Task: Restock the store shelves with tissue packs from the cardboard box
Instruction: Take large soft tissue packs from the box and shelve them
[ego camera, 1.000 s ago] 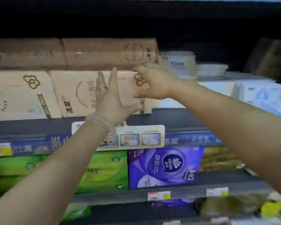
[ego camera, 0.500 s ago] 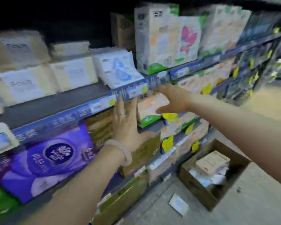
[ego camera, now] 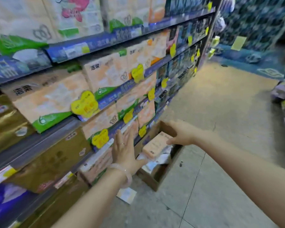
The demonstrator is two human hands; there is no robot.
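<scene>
Head view: an open brown cardboard box [ego camera: 156,176] sits on the smooth floor against the shelf foot. Inside lies a soft peach rectangular tissue pack [ego camera: 155,146]. Left hand [ego camera: 124,150] flat, fingers spread, beside the box; right hand [ego camera: 182,134] loosely curled above it, holding nothing.

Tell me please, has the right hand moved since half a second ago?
Yes. The right hand has gone from the shelf edge down to the cardboard box on the floor, hovering above a tissue pack.
</scene>
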